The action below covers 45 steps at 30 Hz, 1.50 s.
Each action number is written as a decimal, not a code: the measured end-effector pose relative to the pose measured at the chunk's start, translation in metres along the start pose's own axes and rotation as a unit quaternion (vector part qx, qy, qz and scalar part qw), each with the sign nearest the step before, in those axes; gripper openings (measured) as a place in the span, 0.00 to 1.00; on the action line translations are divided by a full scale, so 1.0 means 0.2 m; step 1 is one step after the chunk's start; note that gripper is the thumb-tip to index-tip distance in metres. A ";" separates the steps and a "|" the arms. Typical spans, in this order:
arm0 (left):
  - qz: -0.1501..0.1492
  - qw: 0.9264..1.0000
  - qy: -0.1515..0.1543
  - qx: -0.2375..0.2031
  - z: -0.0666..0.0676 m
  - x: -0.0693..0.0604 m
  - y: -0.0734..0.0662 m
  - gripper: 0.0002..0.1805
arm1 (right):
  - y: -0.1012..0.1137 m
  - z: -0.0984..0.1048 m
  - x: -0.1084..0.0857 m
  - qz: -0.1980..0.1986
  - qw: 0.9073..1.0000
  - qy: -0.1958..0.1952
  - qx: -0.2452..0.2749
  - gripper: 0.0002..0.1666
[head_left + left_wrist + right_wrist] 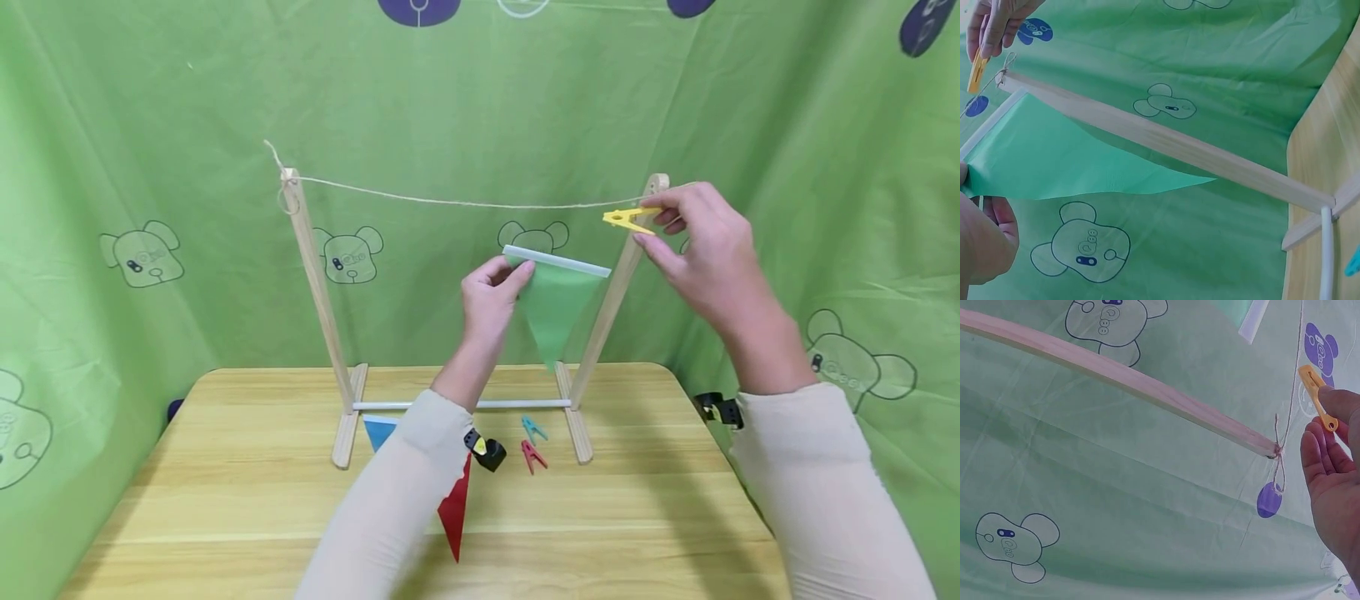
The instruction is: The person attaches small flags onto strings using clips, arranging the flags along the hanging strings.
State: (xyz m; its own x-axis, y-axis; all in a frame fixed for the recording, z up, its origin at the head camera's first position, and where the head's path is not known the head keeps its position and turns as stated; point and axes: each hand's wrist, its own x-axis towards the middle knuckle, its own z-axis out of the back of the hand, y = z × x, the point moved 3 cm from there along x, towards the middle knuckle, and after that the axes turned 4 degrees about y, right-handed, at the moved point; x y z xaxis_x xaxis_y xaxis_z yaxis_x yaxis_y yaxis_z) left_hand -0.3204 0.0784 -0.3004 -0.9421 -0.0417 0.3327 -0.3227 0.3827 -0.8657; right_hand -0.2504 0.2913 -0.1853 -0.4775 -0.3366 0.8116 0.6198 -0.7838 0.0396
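In the head view my left hand [489, 302] pinches a green triangular pennant [561, 304] near the left end of its white top strip. The pennant hangs point down, just below the string [450, 202] and apart from it. My right hand [705, 242] pinches a yellow clothespin [628, 219] between thumb and fingers, beside the top of the right post. The clothespin's tip points left, a little under the string. In the right wrist view the same clothespin [1317, 397] shows close to the string. The left wrist view shows the pennant [1066, 153] spread out.
A wooden stand with a left post [318, 292] and a right post [618, 292] carries the string. On the table [630, 533] lie a blue clothespin [534, 429], a red clothespin [533, 457], a blue pennant [378, 428] and a red pennant [455, 517], partly behind my left arm.
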 end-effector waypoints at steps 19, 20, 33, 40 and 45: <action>-0.009 0.999 -0.014 -0.028 -0.09 0.04 -0.02 0.12 | -0.03 0.10 0.13 0.000 0.998 0.047 -0.031 0.20; -0.009 0.999 -0.015 -0.029 -0.09 0.04 -0.02 0.12 | -0.03 0.10 0.13 0.000 0.998 0.052 -0.034 0.20; -0.020 0.999 -0.021 -0.038 -0.15 0.07 -0.03 0.12 | -0.05 0.14 0.21 0.031 0.995 0.081 -0.054 0.16; -0.022 0.999 -0.019 -0.037 -0.18 0.09 -0.03 0.11 | -0.06 0.15 0.24 0.034 0.992 0.100 -0.065 0.15; -0.026 0.999 -0.026 -0.031 -0.20 0.09 -0.05 0.11 | -0.06 0.15 0.26 0.036 0.991 0.114 -0.067 0.15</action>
State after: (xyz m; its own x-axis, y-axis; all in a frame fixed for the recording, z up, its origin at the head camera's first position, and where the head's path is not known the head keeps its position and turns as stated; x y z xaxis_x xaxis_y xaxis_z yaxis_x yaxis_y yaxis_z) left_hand -0.3311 0.1100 -0.2711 -0.9282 -0.1100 0.3555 -0.3666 0.4346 -0.8227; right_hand -0.2640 0.2981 -0.1257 -0.5723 -0.4910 0.6568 0.5762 -0.8107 -0.1039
